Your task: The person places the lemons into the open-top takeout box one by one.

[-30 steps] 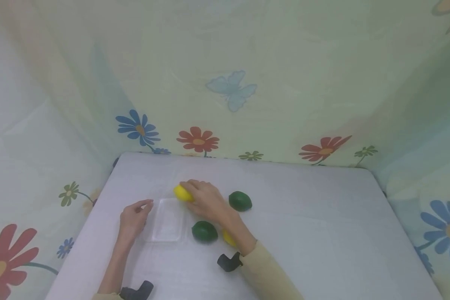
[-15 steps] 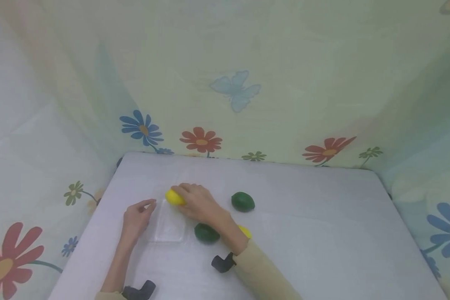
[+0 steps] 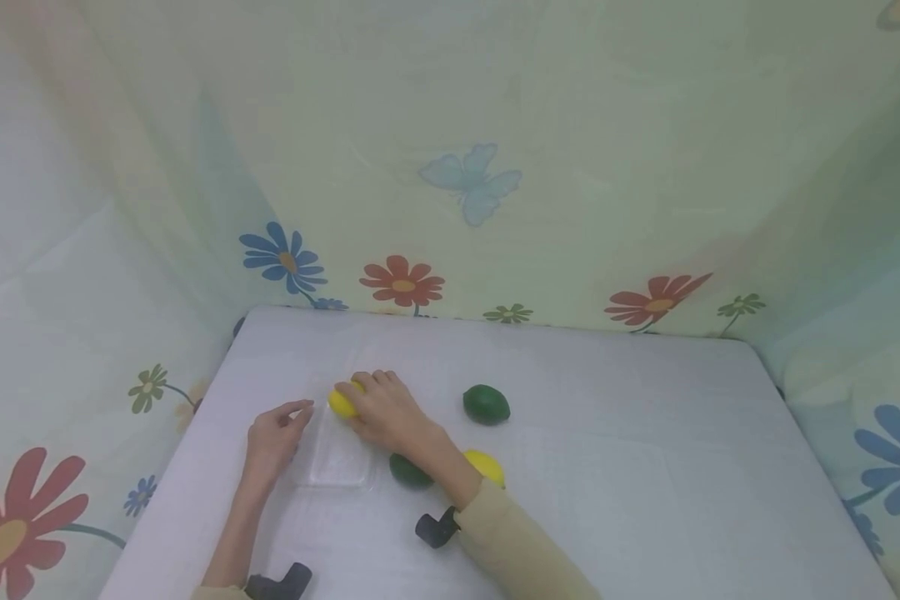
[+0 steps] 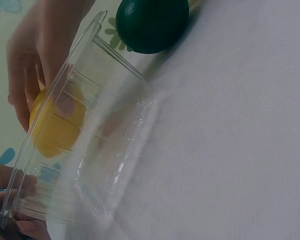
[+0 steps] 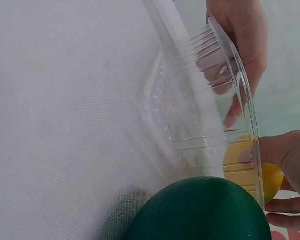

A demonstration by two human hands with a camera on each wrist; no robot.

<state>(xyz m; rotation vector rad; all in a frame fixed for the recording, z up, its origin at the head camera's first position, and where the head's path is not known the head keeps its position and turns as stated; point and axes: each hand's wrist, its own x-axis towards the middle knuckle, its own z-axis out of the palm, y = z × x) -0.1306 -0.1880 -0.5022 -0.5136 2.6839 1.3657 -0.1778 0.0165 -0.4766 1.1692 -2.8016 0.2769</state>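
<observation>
In the head view my right hand [image 3: 392, 417] grips a yellow lemon [image 3: 341, 405] over the far part of a clear plastic container [image 3: 337, 482]. From the left wrist, the lemon [image 4: 56, 127] shows through the container's transparent wall, fingers curled round its top. My left hand [image 3: 272, 439] pinches the container's left rim near the far corner, thumb and forefinger tips close together. Part of a green lime [image 3: 408, 472] lies right of the container, partly covered by my right forearm. That forearm also hides some of a second lemon [image 3: 487, 467].
Another green lime [image 3: 486, 404] lies farther back on the white-covered table [image 3: 630, 450]. A flower-printed curtain [image 3: 570, 200] rises behind the table and along both sides. Dark wrist cameras [image 3: 435, 528] sit at both sleeves, low over the cloth.
My right hand has carried the lemon left and slightly nearer, over the container. More of the second lemon shows, and the near lime is now partly covered. The left hand keeps its place.
</observation>
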